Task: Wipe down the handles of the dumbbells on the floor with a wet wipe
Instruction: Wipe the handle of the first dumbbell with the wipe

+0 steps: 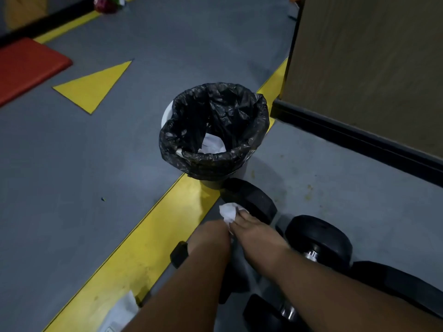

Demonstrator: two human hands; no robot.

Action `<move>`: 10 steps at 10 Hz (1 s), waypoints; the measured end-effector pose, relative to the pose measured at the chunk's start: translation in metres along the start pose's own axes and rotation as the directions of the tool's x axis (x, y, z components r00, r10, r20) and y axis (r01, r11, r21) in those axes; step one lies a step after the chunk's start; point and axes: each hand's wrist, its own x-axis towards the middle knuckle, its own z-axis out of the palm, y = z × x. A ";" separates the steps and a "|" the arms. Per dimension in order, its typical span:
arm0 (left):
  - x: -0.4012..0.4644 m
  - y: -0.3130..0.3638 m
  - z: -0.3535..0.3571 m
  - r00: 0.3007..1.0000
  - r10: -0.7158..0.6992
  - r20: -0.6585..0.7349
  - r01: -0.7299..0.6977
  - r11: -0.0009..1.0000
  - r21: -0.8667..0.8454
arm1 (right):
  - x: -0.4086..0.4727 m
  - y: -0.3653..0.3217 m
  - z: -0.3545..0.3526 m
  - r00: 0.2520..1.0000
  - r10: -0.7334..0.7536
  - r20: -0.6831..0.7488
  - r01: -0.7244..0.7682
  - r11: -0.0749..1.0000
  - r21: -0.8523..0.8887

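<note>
both hands low over the dumbbells on the floor. right hand [251, 232] pinches a crumpled white wipe [229, 212] at the fingertips, just beside the head of the nearest dumbbell [251, 202]. left hand [211, 238] sits touching the right one, fingers turned down out of view, so cannot tell if it grips anything or helps hold the wipe. black band [178, 254] on the left wrist.

at least two more dumbbells to the right: one with round heads and a shiny handle [318, 240], another lower down [271, 312], partly hidden by the arms. the handle of the nearest one is hidden under the hands.

bin [213, 130] with black liner stands right behind the dumbbells on the yellow stripe [153, 236]; something white already lies inside, looks like a used wipe. a pale pack [119, 312] on the stripe at bottom left, maybe the wipes pack, too blurred to say.

progress, as a guess: mid-task. white waste in the bin suggests some wiping is done, but no handle shows as clean or dirty at this resolution. wipe is bunched and off the handle, so either about to wipe or about to toss. left to do: cannot tell which handles remain.
</note>
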 end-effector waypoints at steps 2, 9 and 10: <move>0.011 0.015 -0.012 0.967 0.005 0.256 -0.007 1.000 0.007 | -0.005 0.009 -0.012 0.994 -0.101 -0.050 0.097 0.992 -0.083; 0.008 -0.013 0.016 0.971 0.205 0.123 -0.201 0.978 -0.045 | 0.004 0.005 -0.023 0.982 -0.188 0.022 0.189 0.982 -0.029; -0.012 -0.012 0.001 0.972 0.231 0.045 -0.233 0.971 0.054 | 0.001 0.010 -0.013 0.977 -0.197 -0.076 0.196 0.980 -0.018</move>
